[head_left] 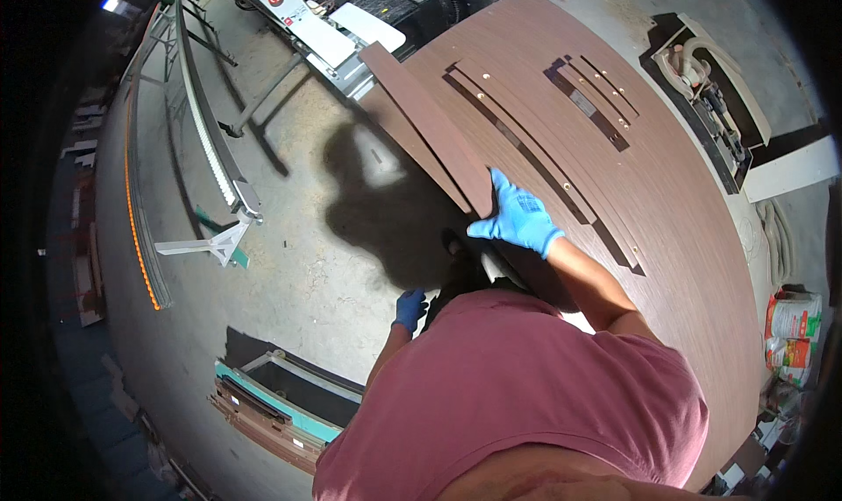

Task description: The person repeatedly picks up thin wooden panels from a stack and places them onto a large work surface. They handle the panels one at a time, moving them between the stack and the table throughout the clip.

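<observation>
head: flat brown strip (430, 122), wood-grained panel (693, 317)

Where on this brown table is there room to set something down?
Bare: the brown table right of the right forearm, out to its curved edge, plus the band between the slim strips and far-right edge. Crowded: among those strips, and along the left side, where the right hand meets the brown board.

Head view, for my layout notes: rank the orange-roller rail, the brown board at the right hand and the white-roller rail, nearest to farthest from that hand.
1. Brown board: at the right hand, extending up-left.
2. White-roller rail: off to the left.
3. Orange-roller rail: farther left.
</observation>
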Demonstrator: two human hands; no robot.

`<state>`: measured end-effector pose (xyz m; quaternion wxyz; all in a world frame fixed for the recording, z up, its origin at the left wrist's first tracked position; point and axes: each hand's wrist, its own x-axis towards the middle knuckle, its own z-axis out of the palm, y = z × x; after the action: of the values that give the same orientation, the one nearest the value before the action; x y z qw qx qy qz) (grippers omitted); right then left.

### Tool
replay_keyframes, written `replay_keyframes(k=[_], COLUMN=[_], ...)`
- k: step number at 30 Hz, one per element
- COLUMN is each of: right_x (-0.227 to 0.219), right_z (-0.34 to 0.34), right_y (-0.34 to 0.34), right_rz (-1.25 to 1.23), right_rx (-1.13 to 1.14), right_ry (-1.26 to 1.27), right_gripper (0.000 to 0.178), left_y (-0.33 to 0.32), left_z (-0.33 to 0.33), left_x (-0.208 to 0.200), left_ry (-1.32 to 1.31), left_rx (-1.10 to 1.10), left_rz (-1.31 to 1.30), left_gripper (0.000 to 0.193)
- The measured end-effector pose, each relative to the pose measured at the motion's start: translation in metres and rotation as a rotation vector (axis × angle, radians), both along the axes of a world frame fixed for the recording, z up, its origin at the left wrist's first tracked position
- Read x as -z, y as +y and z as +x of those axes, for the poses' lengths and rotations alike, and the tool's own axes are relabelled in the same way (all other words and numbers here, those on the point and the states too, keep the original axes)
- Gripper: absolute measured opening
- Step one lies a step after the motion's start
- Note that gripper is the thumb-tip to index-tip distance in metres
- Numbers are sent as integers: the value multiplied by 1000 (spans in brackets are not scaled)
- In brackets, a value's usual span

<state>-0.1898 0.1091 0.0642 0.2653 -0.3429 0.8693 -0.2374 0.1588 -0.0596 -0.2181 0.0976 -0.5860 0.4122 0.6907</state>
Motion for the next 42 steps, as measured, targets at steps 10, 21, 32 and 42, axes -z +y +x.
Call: replay_keyframes(k=[10,21,32,42], right_x=[2,-78,-7,-29], right_z=[47,-29,-56,-77], right_y=[86,210,260,248], right_rz=[-485,-142,45,-59], right_rx=[207,267,255,125], right_ry=[-381,781,604,404], right_gripper=[51,29,23,36], left_y=[7,17,20,29], left_z=[-19,22,25,7], left_x=[-18,-12,6,-2], left_ry=[58,-23,117,146], left_rx=[76,65,221,62], left_rz=[-31,-59,-188,-137], left_gripper=[35,45,32,23])
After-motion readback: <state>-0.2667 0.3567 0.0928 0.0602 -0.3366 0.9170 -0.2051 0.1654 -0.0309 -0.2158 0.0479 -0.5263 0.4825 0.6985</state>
